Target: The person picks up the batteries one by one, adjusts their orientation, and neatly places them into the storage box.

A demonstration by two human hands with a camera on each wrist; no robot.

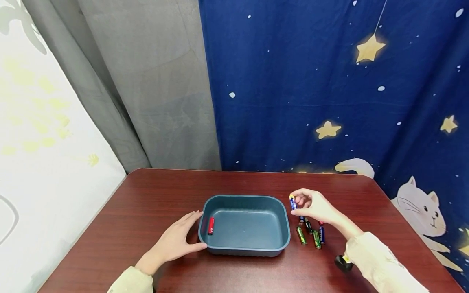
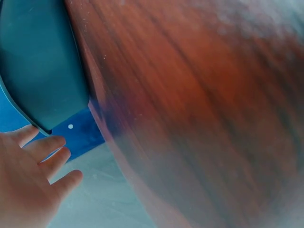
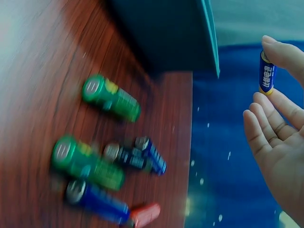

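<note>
A blue battery with a yellow end (image 3: 267, 73) is pinched between the thumb and a finger of my right hand (image 1: 312, 204), raised just past the right side of a teal plastic bin (image 1: 244, 247). My left hand (image 1: 176, 240) rests at the bin's left side, its fairly straight fingers and thumb at the rim. Inside the bin, near its left wall, lies one red battery (image 1: 211, 226). Below my right hand, a loose group of batteries lies on the table: green ones (image 1: 301, 235), a dark blue one (image 1: 321, 235), a black one (image 1: 308, 226) and a red one (image 3: 145, 215).
The bin stands on a reddish-brown wooden table (image 1: 165, 187) with rounded far corners. Behind the table hang a grey curtain (image 1: 154, 81) and a blue star-patterned curtain (image 1: 278, 81). A small black object (image 1: 343, 263) shows by the right sleeve.
</note>
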